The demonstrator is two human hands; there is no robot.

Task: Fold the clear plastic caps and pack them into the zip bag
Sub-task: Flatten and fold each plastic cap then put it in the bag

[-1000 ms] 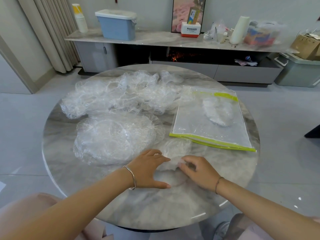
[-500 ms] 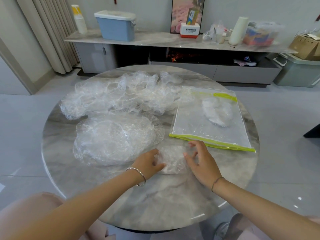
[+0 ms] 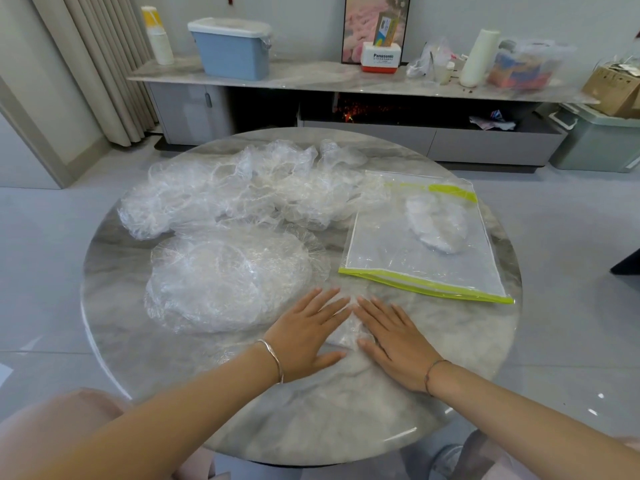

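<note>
I see both hands lying flat, palms down, at the near middle of the round marble bench (image 3: pixel 311 420). The left hand (image 3: pixel 308 336) comes in from the near left with its forearm angled across the bench edge, and the right hand (image 3: pixel 394 344) comes in from the near right the same way, so the two form a shallow V with the fingertips almost meeting at the far end. The left fingers (image 3: pixel 322 303) are straight and slightly spread, and the right fingers (image 3: pixel 375 308) are the same, with both thumbs turned inward. Between and under the palms is a small folded cap (image 3: pixel 348 332) of clear plastic, pressed against the bench, with only a crumpled strip of it showing in the gap. A silver bangle (image 3: pixel 273 358) sits on the left wrist and a thin cord (image 3: pixel 433 370) on the right. Just left of the left hand lies a flat stack of caps (image 3: pixel 225 278), and beyond it a loose heap of crumpled caps (image 3: pixel 242 192). The zip bag (image 3: pixel 398 251) lies on the right, just beyond the right hand, with a packed cap (image 3: pixel 436 225) inside near its far end.
</note>
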